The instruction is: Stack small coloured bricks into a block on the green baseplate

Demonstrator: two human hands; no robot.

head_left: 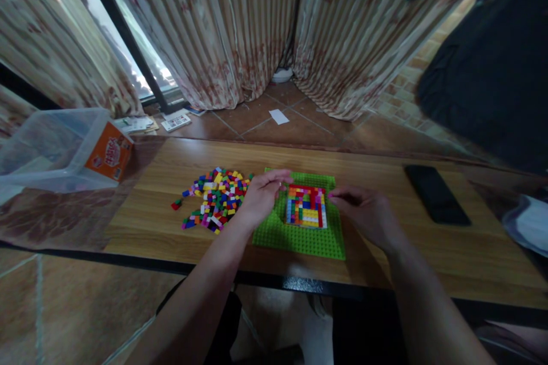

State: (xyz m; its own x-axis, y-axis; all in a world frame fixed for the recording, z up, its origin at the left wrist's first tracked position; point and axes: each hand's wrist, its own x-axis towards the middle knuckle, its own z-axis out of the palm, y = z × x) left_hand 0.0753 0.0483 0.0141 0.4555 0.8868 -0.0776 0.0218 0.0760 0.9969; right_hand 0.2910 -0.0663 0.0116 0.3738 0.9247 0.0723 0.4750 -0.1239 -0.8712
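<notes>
A green baseplate (299,236) lies on the wooden table, carrying a square block of small coloured bricks (306,206). My left hand (262,197) rests at the block's left edge, fingers curled and pinched together near its top-left corner; what they hold is too small to name. My right hand (367,212) sits at the block's right edge, fingers bent and touching its side. A loose pile of small coloured bricks (214,198) lies just left of my left hand.
A black phone (436,194) lies on the table at the right. A clear plastic tub (51,151) with an orange label stands at the far left. Curtains and a tiled floor lie beyond the table (171,171).
</notes>
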